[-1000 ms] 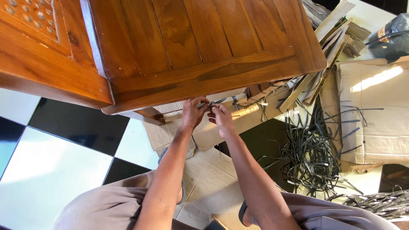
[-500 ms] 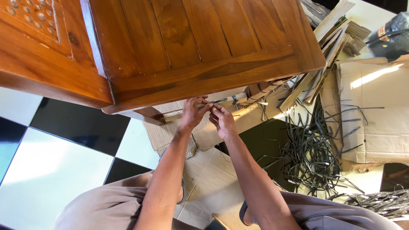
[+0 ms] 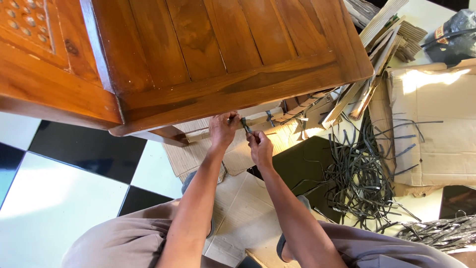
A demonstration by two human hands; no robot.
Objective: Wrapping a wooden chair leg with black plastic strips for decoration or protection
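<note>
Both hands work just under the edge of the wooden table (image 3: 223, 59), on a cardboard-wrapped rail (image 3: 263, 119). The left hand (image 3: 222, 130) is closed around the wrapped rail; the right hand (image 3: 259, 148), just beside it, pinches a dark plastic strap (image 3: 245, 125) between fingertips. Pulling the strap straight and taut while the left steadies the wrap seems best. Compared with half a second ago, the right hand sits lower and its fingers are tighter.

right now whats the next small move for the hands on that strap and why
Probably pull the strap snug: the right hand pinches its end while the left hand steadies the cardboard-wrapped leg under the table, and the strap looks loose.
</note>
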